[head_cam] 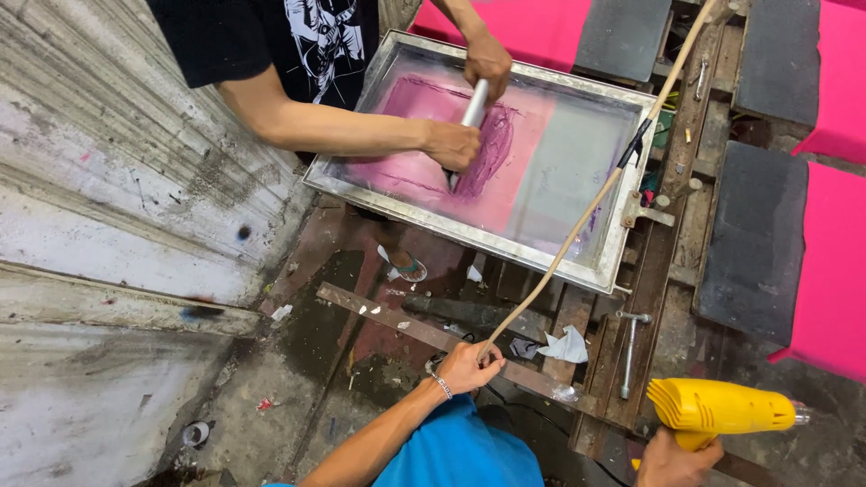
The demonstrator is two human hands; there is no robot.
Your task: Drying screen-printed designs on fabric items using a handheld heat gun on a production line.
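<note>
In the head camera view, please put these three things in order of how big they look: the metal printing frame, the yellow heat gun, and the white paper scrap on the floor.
1. Metal printing frame, clearly the largest.
2. Yellow heat gun; it is nearer the camera, so it looks bigger than it really is.
3. White paper scrap, the smallest.

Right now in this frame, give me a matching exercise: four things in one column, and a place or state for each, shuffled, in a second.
Things:
1. yellow heat gun
2. tan cord
3. squeegee
4. pink cloth

Places or states:
A. gripped by another person's two hands on the metal-framed screen
B. held in the wearer's right hand, bottom right
C. lying on a dark board at the right edge
D. held in the wearer's left hand, running up to the top edge

Pairs: 1-B, 2-D, 3-A, 4-C
</note>
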